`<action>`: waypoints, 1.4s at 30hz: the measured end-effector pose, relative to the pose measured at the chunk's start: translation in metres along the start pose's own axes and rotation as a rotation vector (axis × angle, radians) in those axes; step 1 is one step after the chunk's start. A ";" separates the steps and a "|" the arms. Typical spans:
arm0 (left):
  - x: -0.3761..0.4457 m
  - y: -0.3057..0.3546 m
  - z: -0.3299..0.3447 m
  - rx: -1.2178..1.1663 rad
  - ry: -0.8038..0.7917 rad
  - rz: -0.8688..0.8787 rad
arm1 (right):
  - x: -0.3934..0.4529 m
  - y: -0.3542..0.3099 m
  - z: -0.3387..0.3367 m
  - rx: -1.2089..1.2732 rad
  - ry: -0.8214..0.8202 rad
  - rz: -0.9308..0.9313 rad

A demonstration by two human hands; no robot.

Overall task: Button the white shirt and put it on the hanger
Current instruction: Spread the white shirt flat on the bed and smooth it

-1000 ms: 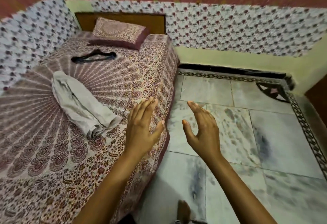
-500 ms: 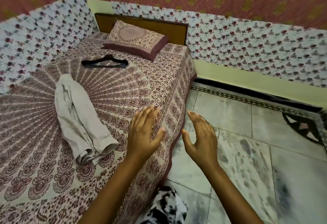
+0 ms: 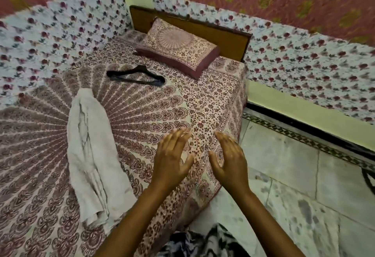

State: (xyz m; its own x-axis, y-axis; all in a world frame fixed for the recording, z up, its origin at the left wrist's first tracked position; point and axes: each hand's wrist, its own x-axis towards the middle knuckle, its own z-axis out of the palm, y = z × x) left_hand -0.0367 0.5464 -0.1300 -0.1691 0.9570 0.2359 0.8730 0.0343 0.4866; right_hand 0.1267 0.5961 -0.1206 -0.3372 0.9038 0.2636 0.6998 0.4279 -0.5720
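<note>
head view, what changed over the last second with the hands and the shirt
The view swung left toward the bed, so both empty hands, left hand and right hand, once out over the floor edge, are now above the bedspread. Nothing was grasped or released. The white shirt, black hanger and pillow lie where they were, untouched.

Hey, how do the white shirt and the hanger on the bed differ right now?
The white shirt is pale, soft and bunched into a long crumpled strip; the hanger is black, thin and rigid. The shirt covers far more of the bedspread than the hanger. The shirt lies nearer the person, the hanger farther up toward the pillow. Both lie flat on the bed, untouched by either hand.
</note>
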 end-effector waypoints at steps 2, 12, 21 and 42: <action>0.019 -0.015 -0.001 0.022 0.023 -0.038 | 0.027 0.000 0.013 0.035 -0.046 -0.005; 0.106 -0.102 -0.033 0.133 0.196 -0.399 | 0.176 -0.033 0.098 0.204 -0.366 -0.168; 0.145 -0.170 -0.069 0.246 0.274 -0.658 | 0.273 -0.086 0.173 0.262 -0.622 -0.376; 0.148 -0.494 -0.099 0.033 0.426 -0.940 | 0.355 -0.231 0.451 0.163 -0.794 -0.472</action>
State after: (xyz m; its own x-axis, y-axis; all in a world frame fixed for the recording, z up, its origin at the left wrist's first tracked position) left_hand -0.5383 0.6422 -0.2518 -0.9319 0.3586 0.0538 0.3158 0.7298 0.6064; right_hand -0.4385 0.8141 -0.2460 -0.9370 0.3409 -0.0765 0.3041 0.6880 -0.6590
